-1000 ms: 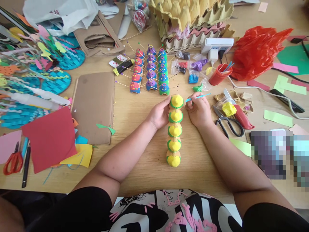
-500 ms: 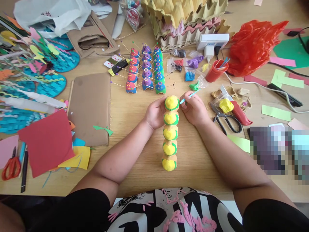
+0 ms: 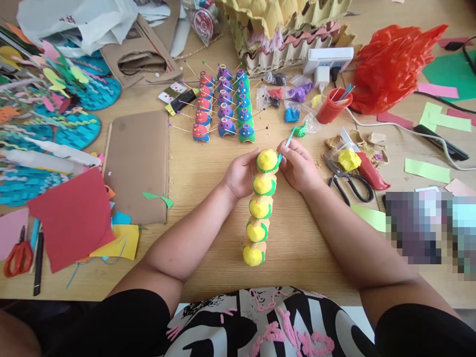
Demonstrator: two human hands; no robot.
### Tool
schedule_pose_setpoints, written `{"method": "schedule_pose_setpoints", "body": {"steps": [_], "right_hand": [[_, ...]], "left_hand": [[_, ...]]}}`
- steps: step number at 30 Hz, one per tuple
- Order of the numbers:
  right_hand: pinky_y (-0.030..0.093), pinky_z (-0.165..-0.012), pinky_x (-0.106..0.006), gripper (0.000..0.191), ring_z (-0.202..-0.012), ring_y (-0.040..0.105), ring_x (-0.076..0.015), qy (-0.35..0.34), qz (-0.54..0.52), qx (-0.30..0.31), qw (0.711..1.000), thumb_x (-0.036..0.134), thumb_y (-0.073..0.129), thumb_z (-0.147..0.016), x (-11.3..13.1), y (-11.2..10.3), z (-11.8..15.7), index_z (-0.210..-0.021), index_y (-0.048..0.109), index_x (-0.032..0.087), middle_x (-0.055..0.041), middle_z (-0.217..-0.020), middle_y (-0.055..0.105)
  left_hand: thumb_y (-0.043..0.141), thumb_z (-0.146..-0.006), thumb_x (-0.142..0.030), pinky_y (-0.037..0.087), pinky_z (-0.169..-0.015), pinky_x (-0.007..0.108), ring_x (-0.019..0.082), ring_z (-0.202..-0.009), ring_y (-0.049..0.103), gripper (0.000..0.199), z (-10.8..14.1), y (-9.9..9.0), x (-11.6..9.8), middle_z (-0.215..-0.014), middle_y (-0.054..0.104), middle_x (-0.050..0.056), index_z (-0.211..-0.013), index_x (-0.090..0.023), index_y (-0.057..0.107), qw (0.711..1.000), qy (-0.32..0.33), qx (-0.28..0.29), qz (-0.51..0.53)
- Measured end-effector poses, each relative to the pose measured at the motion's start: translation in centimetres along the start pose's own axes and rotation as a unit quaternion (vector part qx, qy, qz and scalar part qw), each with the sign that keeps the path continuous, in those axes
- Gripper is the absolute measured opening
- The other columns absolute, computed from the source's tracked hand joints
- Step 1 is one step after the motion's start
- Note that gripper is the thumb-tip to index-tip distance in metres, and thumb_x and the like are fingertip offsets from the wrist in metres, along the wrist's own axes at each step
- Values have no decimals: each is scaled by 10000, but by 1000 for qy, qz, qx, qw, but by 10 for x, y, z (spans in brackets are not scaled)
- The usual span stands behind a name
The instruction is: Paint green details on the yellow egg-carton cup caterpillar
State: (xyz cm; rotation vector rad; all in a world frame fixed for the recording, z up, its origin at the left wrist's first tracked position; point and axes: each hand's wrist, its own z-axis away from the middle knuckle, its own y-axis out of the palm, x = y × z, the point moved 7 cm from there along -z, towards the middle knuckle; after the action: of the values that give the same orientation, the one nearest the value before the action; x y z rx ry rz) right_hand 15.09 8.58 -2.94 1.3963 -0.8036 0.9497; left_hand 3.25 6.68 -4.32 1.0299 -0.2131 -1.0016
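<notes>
An egg-carton strip [image 3: 263,185] with several bumps covered in yellow clay and edged in green runs down the middle of the view. My left hand [image 3: 243,173] holds its far end from the left side, the fingertips partly hidden behind the top bump. In my right hand [image 3: 297,163] is a thin light-blue tool [image 3: 290,137], pinched between thumb and fingers, its lower end against the green edge of the top bump. Beyond my hands stand three finished-looking painted strips, one red and blue [image 3: 204,111], one purple [image 3: 225,105] and one green and blue [image 3: 244,106].
Black-handled scissors [image 3: 351,182], yellow clay [image 3: 349,159] and a red cup [image 3: 334,106] lie to the right. Cardboard [image 3: 137,166] and red paper [image 3: 72,218] are at left. Egg cartons [image 3: 293,37] and a red bag [image 3: 392,69] are at the back.
The near end of the yellow strip has swung left while its far end shifted slightly right. The blue tool has turned steeper in my right hand.
</notes>
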Motion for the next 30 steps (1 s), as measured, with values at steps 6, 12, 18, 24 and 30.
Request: {"method": "schedule_pose_setpoints", "body": {"steps": [6, 12, 18, 24, 30], "right_hand": [[354, -589, -278, 461, -597, 377, -114, 6, 6, -3, 1000, 582, 925, -678, -1, -3, -1, -770, 615, 254, 56, -627, 438], [343, -566, -281, 501, -577, 356, -104, 4, 3, 4, 1000, 618, 921, -687, -1, -4, -1, -759, 598, 243, 59, -629, 404], [295, -556, -271, 489, -566, 321, -94, 3, -6, 11, 1000, 594, 928, -697, -2, -2, 0, -752, 594, 242, 70, -613, 369], [262, -564, -282, 496, -568, 303, -108, -3, 19, 9, 1000, 615, 919, -702, -3, -3, -1, -761, 584, 255, 68, -606, 368], [245, -576, -282, 515, -567, 287, -100, 8, 0, 1, 1000, 618, 938, -659, -2, -4, -2, -752, 595, 245, 72, -599, 350]], "left_hand": [[516, -1007, -394, 550, -576, 344, 259, -593, 735, 286, -1, -1, 1, -741, 789, 89, -1059, -272, 770, 1000, -9, 3, -2], [516, -990, -378, 582, -625, 384, 291, -662, 769, 294, -1, -4, 2, -729, 793, 83, -1045, -279, 787, 1000, -10, -11, -22], [534, -999, -292, 556, -615, 342, 260, -647, 759, 248, -2, -2, 1, -740, 794, 68, -990, -264, 781, 1000, -4, 5, -9], [528, -991, -303, 567, -656, 377, 297, -729, 779, 264, -2, -3, 1, -729, 789, 76, -968, -275, 789, 1000, -4, 12, -24], [483, -1008, -302, 553, -574, 338, 253, -624, 738, 295, 0, 2, 1, -707, 779, 69, -973, -262, 774, 999, -3, 5, -34]]}}
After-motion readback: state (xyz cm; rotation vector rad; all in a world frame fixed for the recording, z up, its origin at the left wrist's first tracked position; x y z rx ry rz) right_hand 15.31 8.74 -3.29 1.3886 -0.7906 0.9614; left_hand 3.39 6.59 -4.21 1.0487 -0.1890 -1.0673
